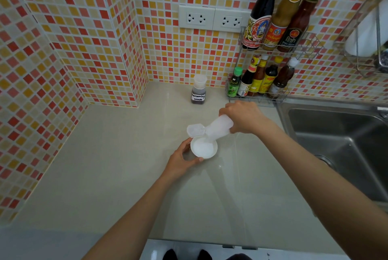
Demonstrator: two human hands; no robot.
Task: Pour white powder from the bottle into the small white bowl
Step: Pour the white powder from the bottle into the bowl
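Note:
A small white bowl (206, 151) sits on the beige counter with white powder heaped inside it. My left hand (182, 160) cups the bowl's left side, thumb at its front rim. A translucent bottle of white powder (219, 128) is tilted mouth-down over the bowl's far rim, held at its base by my right hand (244, 117). The bottle's flip lid (195, 130) hangs open to the left, above the bowl. Powder reaches from the mouth into the bowl.
A small bottle labelled seasoning sauce (198, 92) stands behind near the tiled wall. A wire rack of sauce bottles (262, 79) fills the back right. A steel sink (344, 148) lies to the right. Wall sockets (212, 18) sit above the counter (117, 175).

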